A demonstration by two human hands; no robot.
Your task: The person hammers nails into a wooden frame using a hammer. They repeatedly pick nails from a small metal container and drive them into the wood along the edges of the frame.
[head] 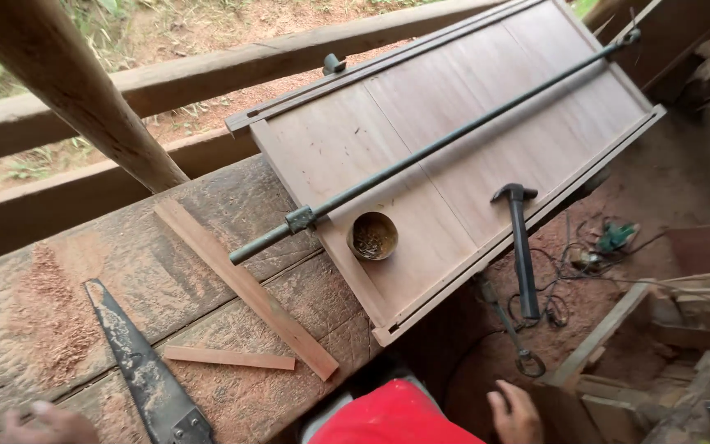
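My left hand (47, 423) shows at the bottom left edge, fingers resting on the worn wooden workbench (207, 205) beside a hand saw (145, 374); it holds nothing that I can see. My right hand (515, 413) hangs low at the bottom centre right, off the bench, near a metal clamp end (527, 362) below the panel; its fingers look loosely curled and empty. A framed wooden panel (454, 140) lies across the bench with a long bar clamp (429, 152), a claw hammer (522, 247) and a small round tin of nails (372, 236) on it.
A long wood strip (244, 288) and a short strip (228, 358) lie on the bench, with sawdust (47, 316) at the left. A slanted post (76, 90) and rails stand behind. Cables and a green tool (614, 238) lie on the dirt floor, timber scraps at right.
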